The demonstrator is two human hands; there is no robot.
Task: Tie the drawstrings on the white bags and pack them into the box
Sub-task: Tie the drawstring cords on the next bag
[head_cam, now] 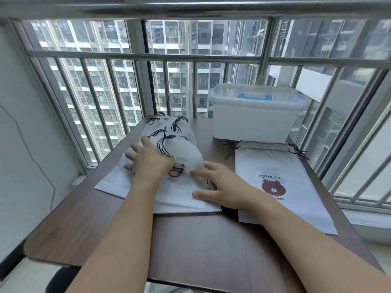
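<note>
Head view:
Left hand: your left hand (148,159) lies flat with fingers spread on the pile of white fabric drawstring bags (179,157), gripping nothing.
Right hand: your right hand (220,185) rests just right of the left, fingers straight and relaxed, fingertips pressing the near right part of the same pile; it holds nothing.
Drawstrings: the black cords (164,142) of the pile lie just beyond your left fingertips, bunched at the gathered bag mouths.
Flat bag: a second stack, topped by a flat white bag with a brown bear print (273,185), lies just right of your right hand.
Box: the translucent white plastic box with a blue handle (257,111), lid on, stands beyond your right hand.
Table: everything sits on the dark brown wooden table (201,250).
</note>
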